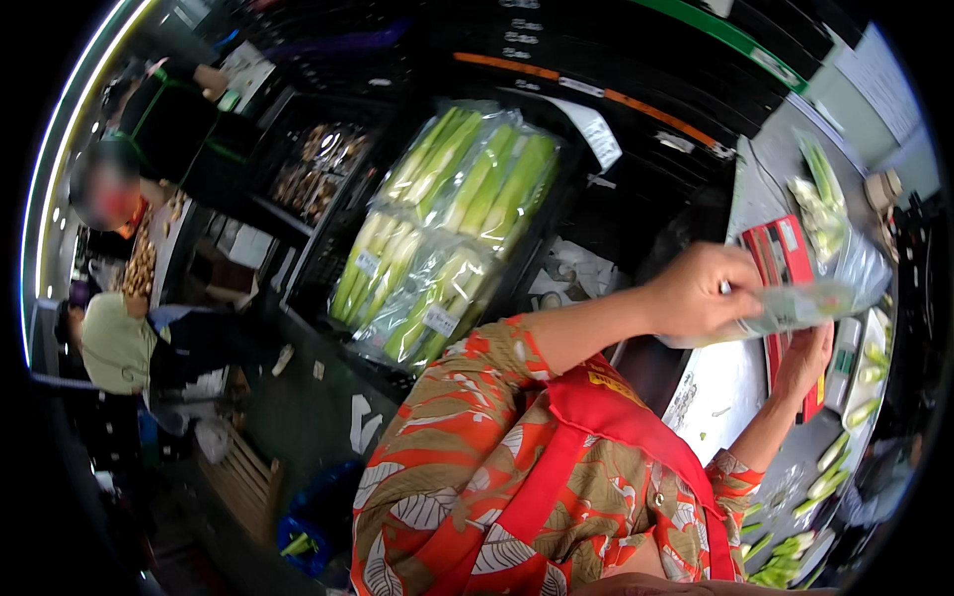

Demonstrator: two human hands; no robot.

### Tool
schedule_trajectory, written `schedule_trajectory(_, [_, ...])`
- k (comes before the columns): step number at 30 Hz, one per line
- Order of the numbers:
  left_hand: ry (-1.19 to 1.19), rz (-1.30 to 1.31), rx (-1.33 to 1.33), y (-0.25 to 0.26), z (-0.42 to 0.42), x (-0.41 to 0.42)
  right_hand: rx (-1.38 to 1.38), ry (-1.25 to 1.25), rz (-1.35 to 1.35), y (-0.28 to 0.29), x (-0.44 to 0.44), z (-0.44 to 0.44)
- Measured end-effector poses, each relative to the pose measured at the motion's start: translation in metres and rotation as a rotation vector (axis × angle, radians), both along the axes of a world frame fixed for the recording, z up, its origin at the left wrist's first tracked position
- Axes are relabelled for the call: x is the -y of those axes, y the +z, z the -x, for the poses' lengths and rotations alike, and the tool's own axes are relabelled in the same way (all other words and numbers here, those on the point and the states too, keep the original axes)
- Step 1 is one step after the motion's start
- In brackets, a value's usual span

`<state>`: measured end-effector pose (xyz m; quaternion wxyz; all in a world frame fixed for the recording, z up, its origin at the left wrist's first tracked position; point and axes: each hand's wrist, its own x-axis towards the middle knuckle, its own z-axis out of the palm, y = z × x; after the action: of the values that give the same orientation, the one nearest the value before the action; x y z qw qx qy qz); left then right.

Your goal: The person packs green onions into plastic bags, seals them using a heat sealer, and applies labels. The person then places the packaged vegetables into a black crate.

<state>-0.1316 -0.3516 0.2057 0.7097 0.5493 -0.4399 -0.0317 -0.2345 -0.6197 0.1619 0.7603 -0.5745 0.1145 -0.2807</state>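
My left hand (704, 289) pinches the near end of a clear plastic bag (797, 307), which is blurred and shows some green. My right hand (806, 359) is just below the bag, over a red bench-top device (782, 242) that looks like a bag heat sealer. Whether its fingers grip the bag or only touch it is unclear. Beyond the device lies a bundle of cut scallions or leeks (820, 216) with loose plastic bags (864, 264) beside it. To my left, a black crate (533, 257) holds several bagged, labelled leek portions (447, 231).
The metal worktable (715, 406) carries a white tray of leek pieces (868, 372) and loose leeks (827, 473). Stacked black crates (633, 59) rise ahead. Further left are a crate of small brown produce (320, 171), two people (179, 127), a wooden pallet (238, 477) and a blue bag (317, 514).
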Motion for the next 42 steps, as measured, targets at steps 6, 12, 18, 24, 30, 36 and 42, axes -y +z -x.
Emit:
schedule_trajectory(6, [0.628,0.002,-0.094,0.054,0.005,-0.194,-0.12,0.208,0.026,-0.02,-0.044,-0.046])
schedule_trajectory(12, [1.312,-0.549,0.107,0.033,0.043,-0.304,-0.139,0.236,-0.11,-0.032,-0.046,-0.073])
schedule_trajectory(18, [0.964,-1.656,-0.29,-0.132,0.032,-0.335,-0.135,0.409,-0.011,-0.035,-0.071,-0.105])
schedule_trajectory(24, [1.068,-1.446,-0.524,-0.128,0.021,-0.338,-0.228,0.311,0.064,-0.036,-0.049,-0.093])
schedule_trajectory(30, [1.734,-1.318,-0.141,-0.171,0.004,-0.374,-0.253,0.297,0.056,-0.036,-0.051,-0.104])
schedule_trajectory(36, [1.642,-1.568,-0.224,-0.201,0.02,-0.372,-0.331,0.352,0.018,-0.053,-0.051,-0.128])
schedule_trajectory(42, [1.439,-1.638,-0.124,-0.197,0.036,-0.37,-0.357,0.528,0.05,-0.051,-0.085,-0.179])
